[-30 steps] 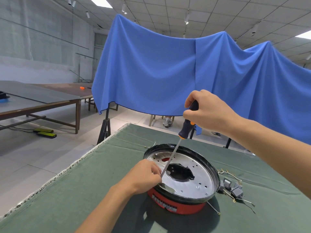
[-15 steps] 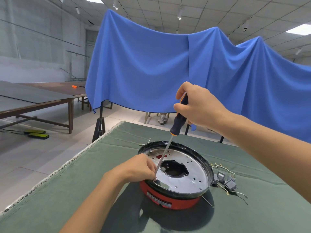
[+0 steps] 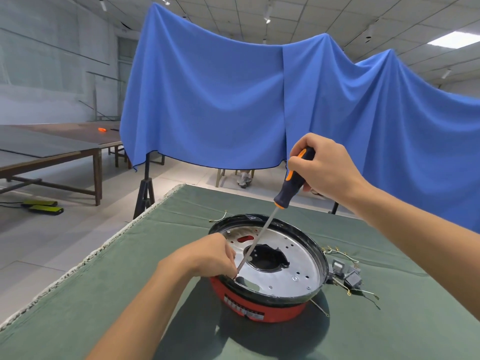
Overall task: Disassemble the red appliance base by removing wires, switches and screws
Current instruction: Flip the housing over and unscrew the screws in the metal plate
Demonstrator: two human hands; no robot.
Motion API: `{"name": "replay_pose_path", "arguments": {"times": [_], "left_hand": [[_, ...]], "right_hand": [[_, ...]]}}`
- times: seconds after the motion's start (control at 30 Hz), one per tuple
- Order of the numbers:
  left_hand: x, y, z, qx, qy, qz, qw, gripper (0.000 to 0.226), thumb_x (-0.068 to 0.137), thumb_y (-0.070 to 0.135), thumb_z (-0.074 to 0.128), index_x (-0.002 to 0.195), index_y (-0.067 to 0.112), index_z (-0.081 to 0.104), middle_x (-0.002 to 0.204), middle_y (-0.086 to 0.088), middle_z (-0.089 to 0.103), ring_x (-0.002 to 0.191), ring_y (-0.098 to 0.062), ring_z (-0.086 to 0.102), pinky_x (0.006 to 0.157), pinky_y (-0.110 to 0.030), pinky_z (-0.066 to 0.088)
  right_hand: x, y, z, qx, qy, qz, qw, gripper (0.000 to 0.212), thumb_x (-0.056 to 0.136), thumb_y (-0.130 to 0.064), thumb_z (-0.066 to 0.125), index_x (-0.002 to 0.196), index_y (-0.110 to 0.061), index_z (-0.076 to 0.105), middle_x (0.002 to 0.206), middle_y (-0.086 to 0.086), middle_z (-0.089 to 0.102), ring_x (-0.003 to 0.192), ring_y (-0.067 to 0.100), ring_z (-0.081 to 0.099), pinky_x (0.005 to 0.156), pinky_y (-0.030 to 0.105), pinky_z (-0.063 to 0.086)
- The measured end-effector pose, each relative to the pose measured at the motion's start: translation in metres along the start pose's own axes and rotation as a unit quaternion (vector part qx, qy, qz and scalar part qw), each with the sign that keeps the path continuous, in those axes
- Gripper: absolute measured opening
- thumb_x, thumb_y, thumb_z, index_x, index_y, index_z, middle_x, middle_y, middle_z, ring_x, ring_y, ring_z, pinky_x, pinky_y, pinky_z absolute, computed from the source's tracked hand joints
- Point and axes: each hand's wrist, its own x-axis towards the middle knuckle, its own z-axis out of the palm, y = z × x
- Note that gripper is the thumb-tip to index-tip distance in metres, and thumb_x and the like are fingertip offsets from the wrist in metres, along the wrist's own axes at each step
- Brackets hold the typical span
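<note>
Change: since the earlier frames the right hand [image 3: 324, 168] has turned on the handle, so more of the orange stripe shows; the shaft's tip stays at the near-left rim.
Right grip: fingers curled round the dark-and-orange handle of the screwdriver [image 3: 293, 180], held tilted.
Left grip: the left hand [image 3: 210, 255] rests on the base's near-left rim, fingertips pinching the shaft just above its tip.
Base: the red appliance base [image 3: 267, 268] sits on the green-covered worktop [image 3: 104, 294], black rim up.
Inside the base: a silver perforated plate [image 3: 291, 266] with a dark irregular opening at its middle.
Beside the base: grey switches [image 3: 346, 274] and loose wires [image 3: 363, 293] lie on the cloth, just right of it.
Label: a white sticker [image 3: 244, 307] on the red wall; its print is too small to read.
Behind: a blue cloth [image 3: 233, 100] hangs.
</note>
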Motion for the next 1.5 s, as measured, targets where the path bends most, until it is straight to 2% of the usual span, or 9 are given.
{"name": "replay_pose_path", "arguments": {"times": [0.13,0.4,0.53,0.7,0.9,1.03,1.2,1.37,1.5], "left_hand": [[-0.001,-0.001,0.004,-0.006,0.022,0.003,1.0,0.025,0.07,0.015,0.053,0.076,-0.006,0.065,0.088,0.005,0.043,0.08,-0.015,0.038,0.07,-0.029,0.037],[-0.002,0.01,-0.001,0.041,0.001,-0.022,0.999,0.015,0.07,0.015,0.057,0.064,0.011,0.07,0.086,0.003,0.054,0.082,-0.019,0.053,0.07,-0.034,0.051],[-0.002,0.014,-0.002,0.066,-0.015,-0.02,0.997,0.027,0.068,0.012,0.054,0.042,0.015,0.053,0.072,-0.004,0.042,0.064,-0.019,0.037,0.056,-0.028,0.03],[-0.004,-0.004,0.007,0.022,0.068,0.014,0.997,0.019,0.076,0.01,0.052,0.067,0.002,0.067,0.086,0.003,0.057,0.081,-0.017,0.052,0.074,-0.028,0.041],[-0.012,-0.013,0.031,-0.027,0.213,0.076,0.974,0.03,0.075,-0.001,0.045,0.069,0.012,0.072,0.092,0.009,0.067,0.095,-0.008,0.058,0.09,-0.03,0.047],[-0.015,-0.012,0.034,-0.031,0.231,0.089,0.968,0.031,0.07,0.016,0.04,0.069,0.014,0.07,0.09,0.013,0.066,0.093,-0.004,0.055,0.092,-0.029,0.043],[-0.015,-0.013,0.036,-0.026,0.237,0.096,0.966,0.035,0.069,0.018,0.036,0.07,0.012,0.07,0.088,0.013,0.065,0.092,-0.003,0.054,0.096,-0.036,0.04],[-0.013,-0.015,0.038,-0.015,0.242,0.097,0.965,0.029,0.08,0.008,0.042,0.07,0.014,0.069,0.088,0.014,0.064,0.095,-0.004,0.053,0.096,-0.038,0.04],[-0.014,-0.015,0.039,-0.006,0.24,0.106,0.965,0.03,0.079,0.009,0.041,0.062,0.025,0.059,0.085,0.015,0.062,0.094,-0.005,0.051,0.095,-0.038,0.038]], "right_hand": [[-0.004,0.01,-0.001,0.006,0.024,0.007,1.0,0.003,0.077,-0.017,0.06,0.08,-0.017,0.059,0.072,0.002,0.065,0.065,0.025,0.064,0.06,0.043,0.058],[-0.011,0.02,-0.003,0.014,0.042,0.006,0.999,0.003,0.077,-0.017,0.061,0.078,-0.018,0.058,0.072,0.003,0.063,0.052,0.019,0.057,0.049,0.034,0.053],[-0.013,0.021,-0.004,0.027,0.047,-0.003,0.999,0.004,0.076,-0.017,0.061,0.077,-0.019,0.058,0.071,0.002,0.062,0.053,0.018,0.054,0.045,0.029,0.048],[-0.017,0.016,-0.004,0.036,0.055,-0.014,0.998,0.006,0.077,-0.014,0.062,0.082,-0.016,0.059,0.073,0.002,0.06,0.063,0.021,0.055,0.058,0.039,0.055],[-0.013,-0.015,-0.01,0.082,-0.071,-0.044,0.993,0.016,0.078,-0.008,0.06,0.087,-0.022,0.057,0.086,0.002,0.062,0.062,0.008,0.053,0.058,0.025,0.048],[-0.006,-0.032,-0.021,-0.067,-0.114,-0.042,0.99,0.03,0.091,-0.045,0.055,0.078,-0.018,0.058,0.069,0.001,0.065,0.039,0.012,0.059,0.043,0.025,0.044],[-0.002,-0.046,-0.027,-0.046,-0.193,-0.01,0.98,0.008,0.087,-0.015,0.052,0.088,-0.02,0.058,0.081,0.0,0.066,0.055,0.01,0.063,0.047,0.024,0.051],[-0.004,-0.045,-0.024,-0.122,-0.155,-0.042,0.98,0.021,0.09,-0.042,0.057,0.084,-0.022,0.059,0.073,-0.005,0.066,0.035,0.003,0.051,0.045,0.023,0.042],[-0.005,-0.05,-0.026,-0.025,-0.22,-0.034,0.975,0.011,0.085,-0.014,0.054,0.09,-0.023,0.054,0.081,-0.005,0.062,0.058,0.006,0.057,0.051,0.023,0.05]]}}
